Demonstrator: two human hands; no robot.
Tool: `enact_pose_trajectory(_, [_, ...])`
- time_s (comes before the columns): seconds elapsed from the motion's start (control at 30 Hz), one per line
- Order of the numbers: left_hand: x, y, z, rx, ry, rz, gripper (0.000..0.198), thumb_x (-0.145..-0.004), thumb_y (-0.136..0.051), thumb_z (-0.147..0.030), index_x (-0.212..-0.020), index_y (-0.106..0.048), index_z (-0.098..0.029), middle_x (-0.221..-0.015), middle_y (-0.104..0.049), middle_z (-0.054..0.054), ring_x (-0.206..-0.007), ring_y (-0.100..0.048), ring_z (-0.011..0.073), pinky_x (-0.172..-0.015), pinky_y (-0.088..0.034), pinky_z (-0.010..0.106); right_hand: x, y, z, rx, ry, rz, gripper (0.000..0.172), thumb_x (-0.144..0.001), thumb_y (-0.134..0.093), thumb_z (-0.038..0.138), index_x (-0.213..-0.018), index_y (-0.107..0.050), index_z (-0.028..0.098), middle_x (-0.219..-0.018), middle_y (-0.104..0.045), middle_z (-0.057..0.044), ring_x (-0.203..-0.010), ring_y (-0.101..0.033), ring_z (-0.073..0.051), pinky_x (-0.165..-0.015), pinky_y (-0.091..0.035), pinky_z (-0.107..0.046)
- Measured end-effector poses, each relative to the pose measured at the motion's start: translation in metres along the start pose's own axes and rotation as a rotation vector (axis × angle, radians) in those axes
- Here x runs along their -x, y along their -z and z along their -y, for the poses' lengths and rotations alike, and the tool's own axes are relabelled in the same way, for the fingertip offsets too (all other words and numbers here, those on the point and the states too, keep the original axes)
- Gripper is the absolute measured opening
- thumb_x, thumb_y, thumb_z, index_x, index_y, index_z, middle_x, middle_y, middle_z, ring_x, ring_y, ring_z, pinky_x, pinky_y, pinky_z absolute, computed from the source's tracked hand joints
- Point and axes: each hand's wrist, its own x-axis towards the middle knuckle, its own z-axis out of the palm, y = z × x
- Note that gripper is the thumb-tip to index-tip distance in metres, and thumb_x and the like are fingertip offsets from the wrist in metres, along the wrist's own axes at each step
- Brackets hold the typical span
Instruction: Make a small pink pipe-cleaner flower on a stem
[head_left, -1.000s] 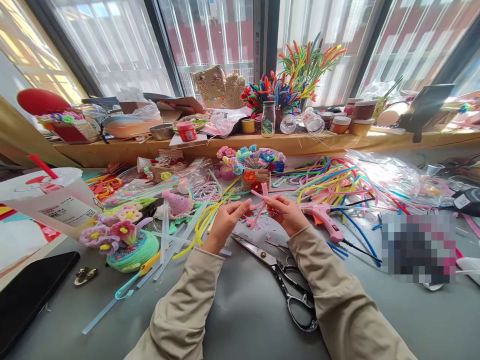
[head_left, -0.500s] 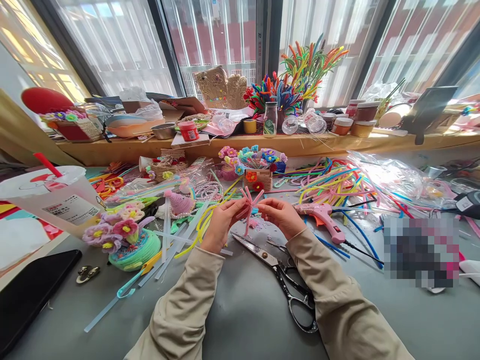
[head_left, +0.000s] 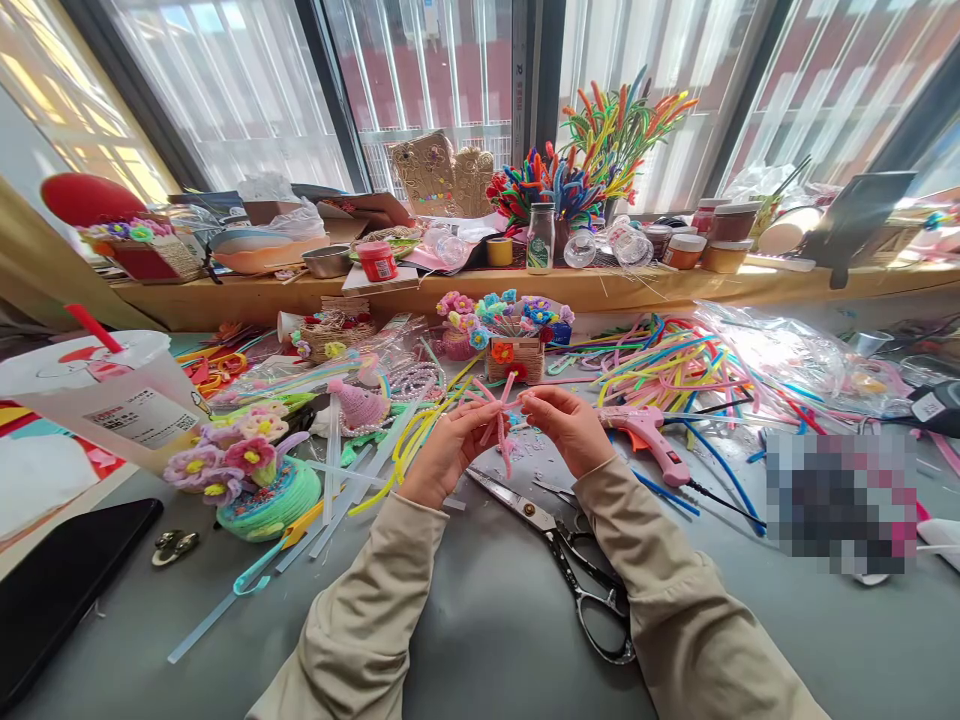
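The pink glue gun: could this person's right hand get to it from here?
Probably yes: the pink glue gun lies just to the right of the right hand, with nothing visible blocking the way. That hand does seem busy near the pink fuzzy stems, though.

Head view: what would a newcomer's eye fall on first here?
Probably the pink fuzzy stems, spread like a star in the left hand at mid-picture, with the right hand close beside them. Just below, the big black-handled scissors lie on the grey table. Against the windows, a vivid multicoloured bunch of stems stands on the ledge.
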Motion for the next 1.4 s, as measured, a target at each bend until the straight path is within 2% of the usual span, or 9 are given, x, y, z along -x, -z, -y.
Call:
enact_pose_trajectory(0.27, [-0.002, 0.000, 0.002, 0.034, 0.004, -0.032, 0.013, -0.061, -0.061, -0.018, -0.072, -0.063, -0.011, -0.063, -0.062, 0.001, -0.054, -0.054, 0.0067, -0.052, -0.045, 0.017, 0.001, -0.004, -0.001, -0.033, 0.003, 0.071, 0.008, -0.063, -0.061, 0.026, -0.068, -0.058, 0.020, -0.068, -0.060, 0.004, -0.063, -0.054, -0.005, -0.058, -0.041, -0.017])
enact_pose_trajectory(0.43, [-0.001, -0.003, 0.002, 0.005, -0.017, -0.007, 0.015, -0.061, -0.061, -0.020, -0.073, -0.064, -0.011, -0.061, -0.062, 0.001, -0.052, -0.053, 0.0069, -0.050, -0.044, 0.017, 0.001, -0.006, -0.001, -0.062, 0.019, 0.089, 0.009, -0.065, -0.060, 0.025, -0.068, -0.056, 0.019, -0.067, -0.059, 0.004, -0.060, -0.052, -0.004, -0.058, -0.041, -0.017])
enact_pose_trajectory(0.67, [-0.001, -0.004, 0.008, -0.092, -0.033, 0.001, 0.018, -0.058, -0.064, -0.024, -0.070, -0.064, -0.010, -0.066, -0.063, 0.004, -0.056, -0.055, 0.0092, -0.056, -0.045, 0.020, -0.002, -0.006, -0.006, -0.023, 0.060, 0.113, 0.016, -0.063, -0.061, 0.025, -0.073, -0.050, 0.019, -0.057, -0.056, 0.005, -0.053, -0.049, -0.006, -0.050, -0.037, -0.018])
enact_pose_trajectory(0.8, [-0.003, -0.003, 0.008, -0.134, -0.049, -0.046, 0.019, -0.056, -0.065, -0.025, -0.068, -0.064, -0.010, -0.066, -0.064, 0.004, -0.058, -0.056, 0.0107, -0.058, -0.045, 0.022, -0.002, -0.006, -0.007, 0.087, 0.074, 0.080, 0.014, -0.063, -0.060, 0.026, -0.065, -0.050, 0.017, -0.056, -0.054, 0.004, -0.052, -0.048, -0.006, -0.049, -0.037, -0.019])
enact_pose_trajectory(0.97, [-0.006, 0.000, 0.009, -0.092, -0.053, -0.089, 0.020, -0.055, -0.065, -0.026, -0.068, -0.064, -0.011, -0.063, -0.063, 0.003, -0.054, -0.054, 0.0095, -0.055, -0.045, 0.022, 0.001, -0.009, -0.008, 0.373, 0.290, -0.041, 0.012, -0.064, -0.058, 0.025, -0.072, -0.055, 0.016, -0.069, -0.058, -0.001, -0.064, -0.054, -0.011, -0.062, -0.044, -0.024])
enact_pose_trajectory(1.07, [-0.006, 0.001, 0.010, -0.087, -0.044, -0.110, 0.021, -0.055, -0.065, -0.027, -0.068, -0.064, -0.010, -0.064, -0.063, 0.004, -0.055, -0.054, 0.0092, -0.056, -0.044, 0.021, 0.003, -0.010, -0.007, 0.538, 0.382, -0.089, 0.010, -0.067, -0.055, 0.023, -0.075, -0.056, 0.017, -0.072, -0.059, -0.002, -0.065, -0.055, -0.012, -0.063, -0.045, -0.024])
enact_pose_trajectory(1.4, [-0.006, -0.001, 0.012, -0.158, -0.122, -0.195, 0.022, -0.054, -0.065, -0.029, -0.066, -0.064, -0.011, -0.064, -0.062, 0.004, -0.058, -0.054, 0.0097, -0.059, -0.043, 0.021, 0.006, -0.012, -0.006, 0.710, 0.457, -0.110, 0.012, -0.070, -0.048, 0.021, -0.076, -0.058, 0.019, -0.072, -0.061, -0.002, -0.063, -0.056, -0.012, -0.060, -0.047, -0.024])
